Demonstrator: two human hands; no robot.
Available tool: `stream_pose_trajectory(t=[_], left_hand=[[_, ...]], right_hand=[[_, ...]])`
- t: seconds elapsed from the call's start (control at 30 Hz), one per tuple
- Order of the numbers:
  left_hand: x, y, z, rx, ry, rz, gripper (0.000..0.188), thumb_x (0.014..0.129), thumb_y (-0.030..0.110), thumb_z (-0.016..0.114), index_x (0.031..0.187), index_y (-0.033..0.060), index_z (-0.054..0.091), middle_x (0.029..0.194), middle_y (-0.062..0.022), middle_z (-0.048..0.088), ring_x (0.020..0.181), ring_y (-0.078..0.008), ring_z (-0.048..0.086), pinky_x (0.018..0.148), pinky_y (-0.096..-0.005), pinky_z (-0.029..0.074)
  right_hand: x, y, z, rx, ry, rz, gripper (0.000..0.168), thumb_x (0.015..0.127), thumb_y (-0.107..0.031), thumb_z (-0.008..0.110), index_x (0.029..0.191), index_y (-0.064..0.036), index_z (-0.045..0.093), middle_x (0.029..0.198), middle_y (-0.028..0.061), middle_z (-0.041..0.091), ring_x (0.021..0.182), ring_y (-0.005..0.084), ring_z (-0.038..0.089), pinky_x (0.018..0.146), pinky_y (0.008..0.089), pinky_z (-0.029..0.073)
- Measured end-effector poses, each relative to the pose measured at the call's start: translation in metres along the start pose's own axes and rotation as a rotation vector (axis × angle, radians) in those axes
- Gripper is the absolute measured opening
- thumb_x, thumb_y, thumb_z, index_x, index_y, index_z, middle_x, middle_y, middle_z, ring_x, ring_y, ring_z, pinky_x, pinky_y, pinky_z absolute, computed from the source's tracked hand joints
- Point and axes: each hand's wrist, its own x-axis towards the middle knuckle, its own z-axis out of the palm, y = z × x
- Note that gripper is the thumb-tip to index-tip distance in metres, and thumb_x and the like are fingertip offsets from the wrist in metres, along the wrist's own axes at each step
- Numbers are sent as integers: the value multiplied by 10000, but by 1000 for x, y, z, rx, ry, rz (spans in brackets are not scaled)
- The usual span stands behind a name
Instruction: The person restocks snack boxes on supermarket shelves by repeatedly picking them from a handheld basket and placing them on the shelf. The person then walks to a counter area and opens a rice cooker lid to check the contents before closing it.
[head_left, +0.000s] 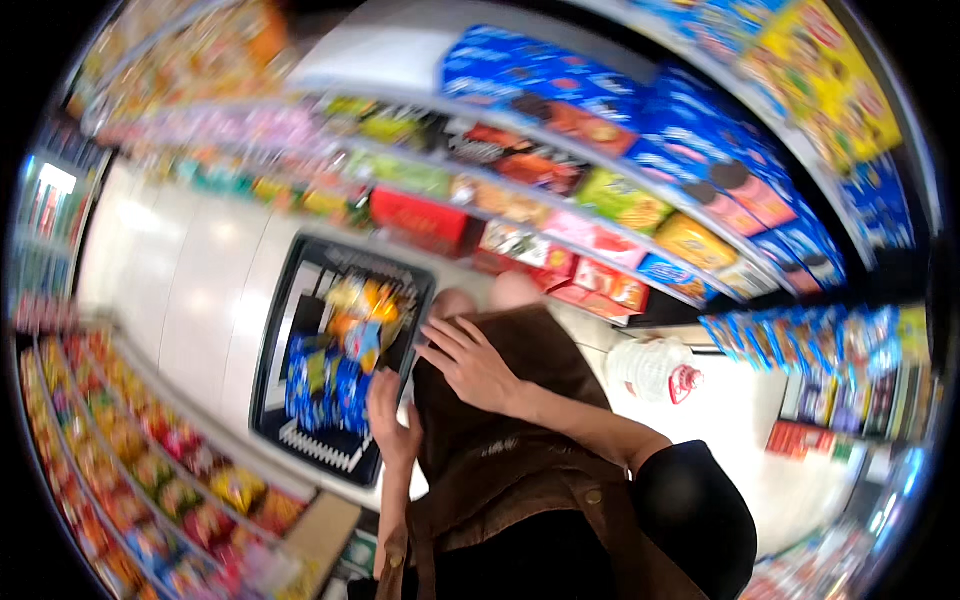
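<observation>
A dark shopping basket (268, 352) rests on the floor at my left side. Inside it lie blue snack packets (322, 390) and several yellow and orange packets (367, 304). My left hand (394, 424) is at the basket's near long rim, thumb apart from the fingers, holding nothing visible; whether it touches the rim I cannot tell. With fingers spread and nothing in them, my right hand (476, 367) hovers over or lies on the brown apron (517, 450) I wear, fingertips pointing to the same rim. Both knees show beyond the apron.
Shelves with blue biscuit packs (547, 75), green packs (622, 195) and a red box (420, 217) curve ahead. A large clear plastic bottle (645, 367) with a red cap lies to the right on the tiled floor (202, 262). Snack racks (150, 465) stand at lower left.
</observation>
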Motion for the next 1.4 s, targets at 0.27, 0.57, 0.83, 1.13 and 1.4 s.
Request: stream_pose_trajectory(t=[0.27,0.57,0.83,1.13,1.4], left_hand=[[30,-3,128,162,-793,438,800,824,389,792,1541,217,481,1655,-351,108,1498,-627,85,1155,-724,280],[175,25,141,208,-1004,718,636,892,404,736,1463,179,568,1546,-320,364,1447,-507,329,1115,-621,393],[294,144,112,307,-1554,899,599,909,400,720,1438,153,584,1467,-291,443,1382,-466,406,1088,-578,422],[214,310,218,435,-1915,1160,561,928,395,701,1409,124,601,1379,-259,532,1310,-420,493,1058,-530,456],[22,495,360,586,-2016,1378,532,945,391,685,1383,98,616,1300,-230,611,1246,-379,570,1032,-488,485]], right_hand=[[-177,108,38,-61,-212,571,792,952,-544,619,1634,-329,278,1710,242,14,1481,646,143,1055,803,348],[-130,145,28,358,-600,986,685,1011,-576,494,1627,-396,254,1731,135,-53,1529,585,3,1138,777,259],[-221,28,-45,341,-315,1326,457,1038,-486,466,1480,-386,526,1687,-42,293,1551,452,158,1126,763,258],[-310,-101,-51,545,663,1908,623,1047,-552,463,1531,-159,472,1605,118,430,1518,409,298,1186,528,372],[-468,-100,-62,775,720,1912,550,1040,-426,472,1492,-115,515,1550,179,485,1424,414,429,1108,522,444]])
